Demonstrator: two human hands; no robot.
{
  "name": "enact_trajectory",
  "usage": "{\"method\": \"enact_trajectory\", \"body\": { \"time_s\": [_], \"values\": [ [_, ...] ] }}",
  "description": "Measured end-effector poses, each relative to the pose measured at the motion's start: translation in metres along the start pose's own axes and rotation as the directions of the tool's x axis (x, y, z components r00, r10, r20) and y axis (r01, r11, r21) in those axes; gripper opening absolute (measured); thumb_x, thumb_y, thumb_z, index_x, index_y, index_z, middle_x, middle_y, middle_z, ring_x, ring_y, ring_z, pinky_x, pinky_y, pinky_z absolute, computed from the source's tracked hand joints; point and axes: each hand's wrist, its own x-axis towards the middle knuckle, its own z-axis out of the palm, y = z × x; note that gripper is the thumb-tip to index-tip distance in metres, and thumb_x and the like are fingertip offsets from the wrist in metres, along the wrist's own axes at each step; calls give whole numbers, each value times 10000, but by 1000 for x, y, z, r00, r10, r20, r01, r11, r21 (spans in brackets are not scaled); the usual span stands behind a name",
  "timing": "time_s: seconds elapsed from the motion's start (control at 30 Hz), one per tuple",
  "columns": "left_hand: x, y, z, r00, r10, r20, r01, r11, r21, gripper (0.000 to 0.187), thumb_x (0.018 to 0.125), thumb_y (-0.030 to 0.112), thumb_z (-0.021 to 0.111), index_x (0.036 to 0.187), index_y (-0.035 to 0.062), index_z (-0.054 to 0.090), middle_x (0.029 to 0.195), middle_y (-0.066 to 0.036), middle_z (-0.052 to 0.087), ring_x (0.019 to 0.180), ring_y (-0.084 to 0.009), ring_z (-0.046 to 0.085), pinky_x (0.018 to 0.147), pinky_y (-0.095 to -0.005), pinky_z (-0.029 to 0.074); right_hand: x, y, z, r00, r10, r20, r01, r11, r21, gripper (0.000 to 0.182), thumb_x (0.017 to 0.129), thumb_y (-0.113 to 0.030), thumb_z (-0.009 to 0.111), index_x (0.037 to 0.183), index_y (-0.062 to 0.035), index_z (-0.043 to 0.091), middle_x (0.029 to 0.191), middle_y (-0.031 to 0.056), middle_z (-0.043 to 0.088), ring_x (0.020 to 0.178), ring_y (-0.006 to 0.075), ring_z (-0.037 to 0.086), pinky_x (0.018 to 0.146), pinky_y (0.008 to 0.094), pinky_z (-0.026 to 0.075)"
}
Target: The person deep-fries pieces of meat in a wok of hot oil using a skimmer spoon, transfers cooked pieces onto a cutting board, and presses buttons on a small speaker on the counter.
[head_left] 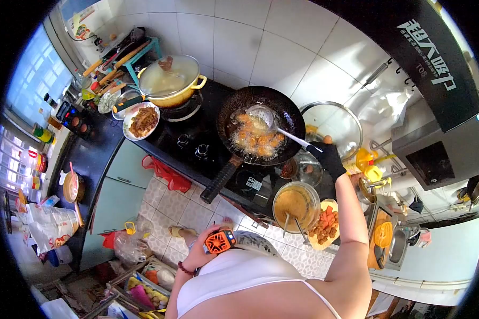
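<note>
My right hand (327, 160), in a black glove, is closed round the long handle of a metal skimmer (290, 137). The skimmer's round head lies in the dark wok (230, 114), among golden pieces of food (258, 139) frying in bubbling oil. Low by my waist, my left hand (201, 249) is bent round an orange and black device (220, 242); its fingers are partly hidden. Close to my right forearm stand a bowl of tan batter (294, 204) with two utensils in it and a plate of reddish and brown pieces (324, 226).
Left of the wok sits a yellow pot (175, 98) under a glass lid. A plate of browned food (142, 121) is at the counter corner. The wok's handle (221, 179) juts over the front edge. A large glass lid (332, 127) leans against the back wall.
</note>
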Motion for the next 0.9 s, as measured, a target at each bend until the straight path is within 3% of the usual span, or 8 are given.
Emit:
{"method": "enact_trajectory", "body": {
  "time_s": [0.07, 0.2, 0.3, 0.4, 0.63, 0.73, 0.83, 0.9],
  "values": [
    [2, -7, -2, 1000, -14, 17, 15, 1000, -26, 740, 666, 76, 796, 1318, 84, 447, 1353, -134, 452, 1280, -254, 418, 1053, -350, 348, -5, 12, 7, 999, 7, 31, -11, 993, 119, 301, 878, -318, 583, 945, -45, 693, 783, 143, 678, 718, 257, 661, 666, 363, 495],
    [7, -41, -6, 992, -93, 89, 109, 972, -207, 739, 669, 65, 790, 1322, 85, 443, 1355, -131, 449, 1278, -247, 420, 1052, -348, 349, -20, 6, 13, 977, 118, 177, -174, 922, 346, 238, 860, -223, 632, 905, 1, 701, 645, 15, 620, 546, 63, 508, 498, 241, 396],
    [9, -53, -7, 989, -107, 105, 127, 970, -209, 739, 672, 57, 785, 1325, 86, 440, 1357, -128, 447, 1276, -242, 421, 1052, -346, 349, -26, -20, 7, 953, 153, 262, -218, 946, 240, 230, 854, -222, 637, 890, -5, 703, 608, 3, 594, 519, 72, 482, 479, 247, 383],
    [10, -45, -9, 993, -76, 94, 81, 996, -49, 742, 672, 50, 782, 1328, 82, 435, 1361, -129, 440, 1271, -242, 425, 1048, -346, 353, -39, -40, 3, 986, -152, 72, 125, 950, 287, 204, 848, -223, 640, 771, -41, 691, 572, -10, 543, 481, 71, 436, 447, 267, 342],
    [18, -59, -16, 969, -200, 146, 236, 925, -297, 741, 672, 45, 775, 1326, 73, 430, 1358, -134, 443, 1280, -258, 412, 1055, -360, 345, -60, -32, 27, 964, 235, 121, -264, 860, 437, 200, 861, -222, 617, 742, -63, 648, 571, -2, 520, 501, 99, 447, 459, 301, 345],
    [18, -62, -18, 969, -202, 141, 233, 936, -264, 734, 675, 49, 774, 1324, 69, 431, 1352, -134, 451, 1273, -253, 421, 1054, -358, 347, -66, -58, 16, 987, 162, 1, -159, 967, 201, 186, 871, -202, 600, 788, -44, 655, 580, 41, 544, 547, 143, 509, 502, 319, 395],
    [19, -51, -16, 972, -198, 128, 225, 942, -249, 730, 678, 55, 773, 1323, 68, 431, 1342, -133, 462, 1259, -249, 437, 1049, -354, 353, -71, -16, 43, 975, -151, -166, 154, 988, 8, 205, 881, -207, 588, 850, -23, 673, 624, 90, 588, 597, 177, 562, 563, 328, 440],
    [21, -51, -17, 973, -190, 134, 219, 942, -255, 730, 679, 56, 771, 1324, 65, 429, 1334, -130, 471, 1250, -244, 447, 1045, -351, 358, -73, -20, 44, 984, 146, -100, -131, 981, 140, 216, 884, -210, 586, 898, -15, 680, 669, 105, 621, 634, 178, 588, 596, 319, 456]
  ]
}}
